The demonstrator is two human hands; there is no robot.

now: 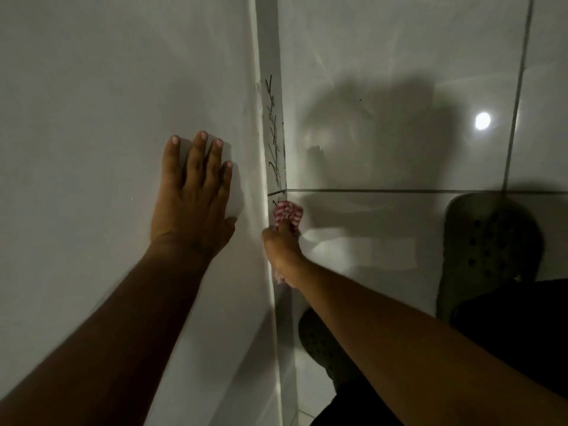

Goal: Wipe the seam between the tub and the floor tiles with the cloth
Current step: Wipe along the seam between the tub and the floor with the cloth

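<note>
Red-and-white striped cloth (pixel 287 214) sits bunched at the seam (pixel 284 192) where the tub (pixel 107 87) side meets the floor tiles (pixel 399 56), just below the dark grout line (pixel 399 190) crossing the tiles. Right hand (pixel 281 250) grips the cloth, fingers curled tight around it, wad poking out past the fingertips and a small tail of cloth showing under the heel of the hand. Cloth touches the narrow strip (pixel 272 133) along the tub base. Dark scribbled pen-like marks (pixel 273 130) run up that strip above the cloth; not readable as letters, look like zigzag strokes. One short mark sits right beside the cloth.

Left hand (pixel 193 195) lies flat on the white tub wall, palm down, fingers (pixel 196 155) extended and slightly spread, thumb out toward the seam, holding nothing. Both forearms bare.

Floor tiles glossy pale grey, round light reflection (pixel 482 120) on the right, big shadow of the person across them. Two dark perforated clogs: one (pixel 488 250) at right on the tiles, one (pixel 325 342) under the right forearm near the tub base. Dark clothing at bottom right. No brands or labels legible anywhere.
</note>
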